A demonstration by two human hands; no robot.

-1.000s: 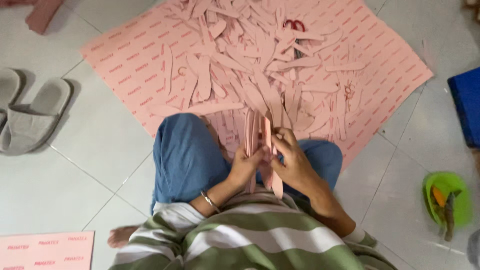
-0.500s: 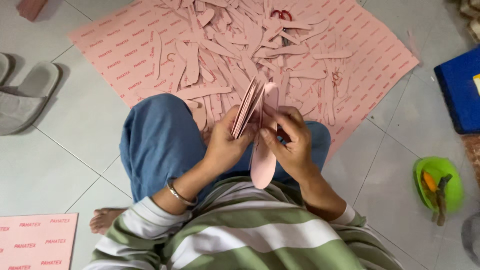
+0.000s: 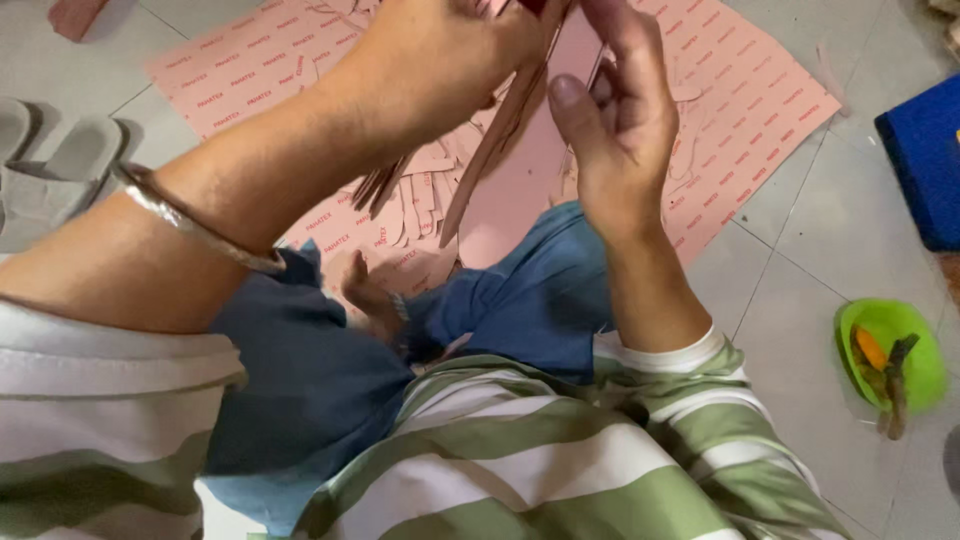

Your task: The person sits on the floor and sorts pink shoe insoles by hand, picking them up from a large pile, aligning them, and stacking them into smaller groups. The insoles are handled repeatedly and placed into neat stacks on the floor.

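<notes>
Both hands are raised close to the camera, working a sheaf of pink cut-out pieces (image 3: 505, 130). These are thin, flat and matte, cut into long narrow shapes with rounded ends, and they fan out stiffly downward from the grip, their edges stacked like cards. A wider pink piece (image 3: 540, 160) hangs behind them, smooth and plain on the side facing the camera.

The left hand (image 3: 440, 50) closes around the top of the sheaf, its fingers curled shut over the pieces at the upper edge of the view; the fingertips themselves are cut off by the frame. A thin metal bangle (image 3: 190, 225) circles the left wrist. The right hand (image 3: 615, 120) stands upright just beside the sheaf, thumb and fingers (image 3: 570, 100) pressed toward the wide pink piece and partly folded; whether they pinch it or only rest against it cannot be told, since the contact is hidden at the top edge.

Below the fingers lies a large pink sheet (image 3: 740, 110) spread on the pale tiled floor (image 3: 790, 270), printed with rows of small red marks and strewn with more loose pink cut-outs (image 3: 420, 195) of the same narrow shape. The person's blue denim knee (image 3: 540, 290) and green-and-white striped sleeves sit beneath the hands. To the right of the fingers, well apart, a green plastic dish (image 3: 905, 350) holds small tools, and a blue box (image 3: 925, 160) stands at the edge. Far to the left rest grey slippers (image 3: 55, 170).
</notes>
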